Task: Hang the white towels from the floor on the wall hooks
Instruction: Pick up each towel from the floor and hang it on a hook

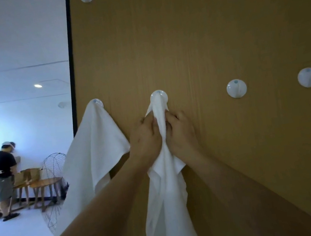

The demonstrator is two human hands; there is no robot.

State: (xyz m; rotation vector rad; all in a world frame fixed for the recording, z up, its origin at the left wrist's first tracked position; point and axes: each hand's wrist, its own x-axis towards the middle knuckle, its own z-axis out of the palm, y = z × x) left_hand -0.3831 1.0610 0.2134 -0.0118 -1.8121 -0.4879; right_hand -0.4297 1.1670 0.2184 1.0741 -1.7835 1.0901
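Pinching a bunched white towel [166, 175] draped over its hook [158, 95], left hand [145, 141] and right hand [180, 134].

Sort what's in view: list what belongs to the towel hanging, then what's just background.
Job: left hand and right hand gripping the middle towel; its hook; hung towel; two free hooks.
Background: wire frame, wooden tables, another person.

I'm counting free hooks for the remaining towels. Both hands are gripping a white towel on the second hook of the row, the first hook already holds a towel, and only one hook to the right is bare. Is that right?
Not quite. The head view shows two bare hooks to the right, not one. The rest holds: the left hand and right hand grip the white towel on the second hook, and the first hook holds a towel.
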